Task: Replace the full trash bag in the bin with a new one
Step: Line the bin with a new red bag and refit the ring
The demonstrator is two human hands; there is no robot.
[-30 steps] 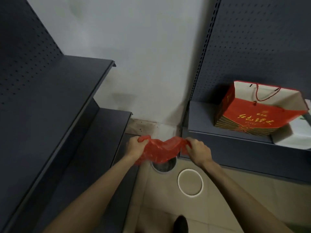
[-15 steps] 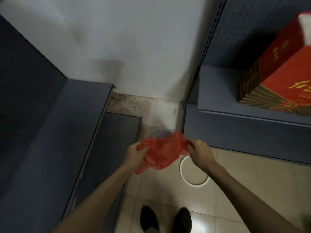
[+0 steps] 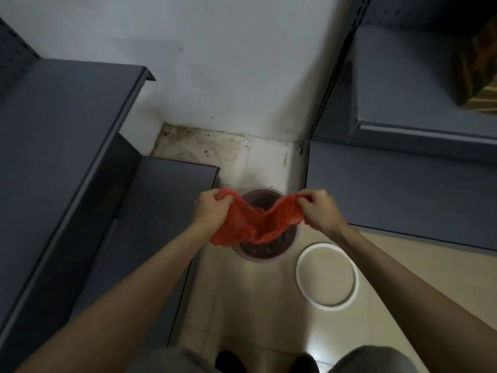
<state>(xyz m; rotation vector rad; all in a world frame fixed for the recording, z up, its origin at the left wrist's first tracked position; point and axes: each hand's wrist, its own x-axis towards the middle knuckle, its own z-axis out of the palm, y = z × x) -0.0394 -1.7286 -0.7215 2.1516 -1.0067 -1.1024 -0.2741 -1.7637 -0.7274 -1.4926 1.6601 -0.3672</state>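
Observation:
A red plastic trash bag (image 3: 258, 224) is stretched between my two hands just above a small round dark bin (image 3: 265, 253) that stands on the tiled floor. My left hand (image 3: 212, 208) grips the bag's left edge in a fist. My right hand (image 3: 318, 208) pinches the bag's right edge. The bag sags in the middle over the bin's mouth and hides most of the inside. A white ring (image 3: 327, 275) lies flat on the floor to the right of the bin.
Grey metal shelves (image 3: 67, 157) close in on the left and grey metal shelves (image 3: 403, 184) on the right, with a white wall (image 3: 228, 63) behind the bin. A red gift bag's corner (image 3: 477, 76) sits on the upper right shelf. My shoes (image 3: 231, 362) are at the bottom.
The view tilted down and closer to the floor. My hands spread the red bag wider and brought it over the bin's mouth.

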